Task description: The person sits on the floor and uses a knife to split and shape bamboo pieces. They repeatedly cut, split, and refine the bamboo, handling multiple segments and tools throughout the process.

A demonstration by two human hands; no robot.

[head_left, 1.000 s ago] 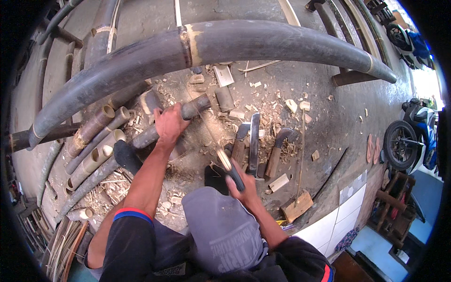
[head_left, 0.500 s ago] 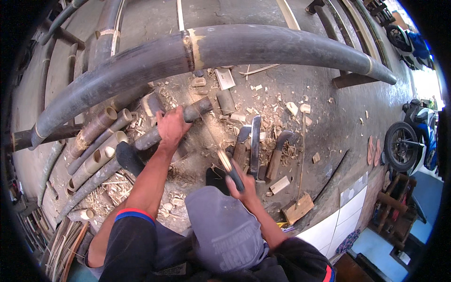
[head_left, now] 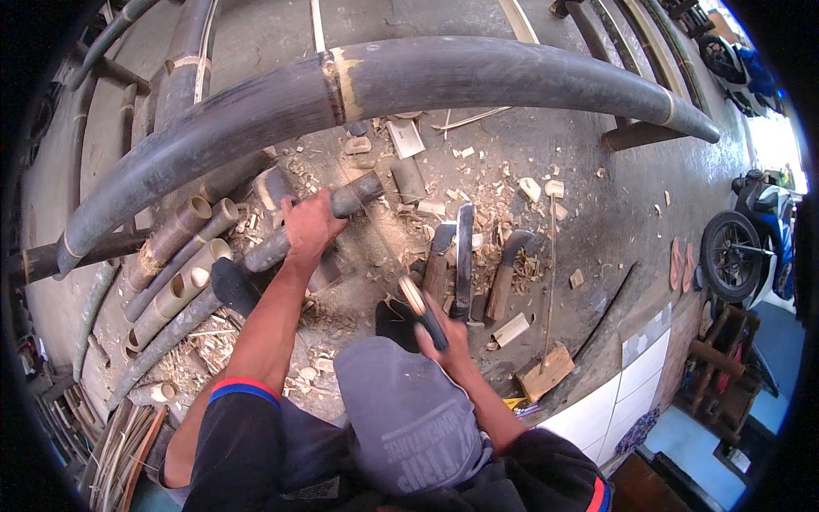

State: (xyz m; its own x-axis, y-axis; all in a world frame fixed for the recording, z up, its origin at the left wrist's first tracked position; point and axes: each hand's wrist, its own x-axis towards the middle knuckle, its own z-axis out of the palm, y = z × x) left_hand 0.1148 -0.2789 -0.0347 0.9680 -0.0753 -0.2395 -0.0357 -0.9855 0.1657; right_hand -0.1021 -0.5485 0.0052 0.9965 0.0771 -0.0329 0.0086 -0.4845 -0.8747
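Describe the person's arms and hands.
The left sleeve and right sleeve are black and short, each edged with red and blue bands. Below them the forearms are bare, and neither the left hand nor the right hand wears a glove.

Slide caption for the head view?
Left hand grips a dark bamboo pole; right hand holds a saw across it near one end, pale chips scattered on the floor.
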